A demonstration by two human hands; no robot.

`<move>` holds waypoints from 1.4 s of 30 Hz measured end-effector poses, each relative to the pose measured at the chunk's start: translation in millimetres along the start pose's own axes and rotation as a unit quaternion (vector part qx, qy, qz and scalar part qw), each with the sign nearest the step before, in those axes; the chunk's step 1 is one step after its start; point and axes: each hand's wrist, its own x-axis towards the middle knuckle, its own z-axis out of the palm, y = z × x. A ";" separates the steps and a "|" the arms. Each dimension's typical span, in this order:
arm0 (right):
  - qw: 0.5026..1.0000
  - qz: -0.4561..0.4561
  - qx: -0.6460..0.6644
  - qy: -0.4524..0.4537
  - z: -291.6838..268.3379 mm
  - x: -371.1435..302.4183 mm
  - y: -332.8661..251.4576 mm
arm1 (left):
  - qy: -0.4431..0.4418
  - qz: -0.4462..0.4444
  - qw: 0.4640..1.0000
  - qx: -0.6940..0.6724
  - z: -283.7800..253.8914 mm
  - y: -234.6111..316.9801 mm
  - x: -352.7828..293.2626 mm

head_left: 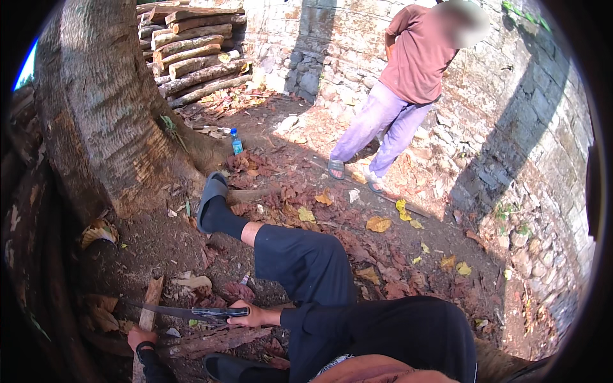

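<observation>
At the lower left, my left hand (140, 337) is closed around a narrow split piece of wood (152, 295). The wood stands roughly upright in the picture, its lower part running past my wrist. My right hand (254, 315) grips the dark handle of a pruning saw (175, 311) with a narrow, slightly curved blade. That blade points left and crosses the wood just above my left hand; whether its teeth touch the wood I cannot tell. A rough piece of bark or log (207, 343) lies beneath the saw.
A thick tree trunk (118, 108) rises at the left, with dark logs (38, 255) beside it. Stacked logs (198, 54) stand against a stone wall (357, 45). A person (408, 76) stands near the wall. A plastic bottle (237, 143) sits by the roots among dry leaves (378, 224).
</observation>
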 end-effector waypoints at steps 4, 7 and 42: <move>1.000 -0.004 0.000 0.004 -1.2 2.8 10.6 | -0.002 -0.011 1.000 0.008 0.6 1.1 -0.1; 1.000 -0.010 -0.001 0.008 -2.3 4.2 15.0 | -0.011 -0.019 1.000 0.009 -2.5 2.3 -1.4; 0.998 -0.028 -0.057 -0.023 -11.8 4.6 -17.5 | 0.035 0.010 0.998 0.055 3.5 0.6 -14.4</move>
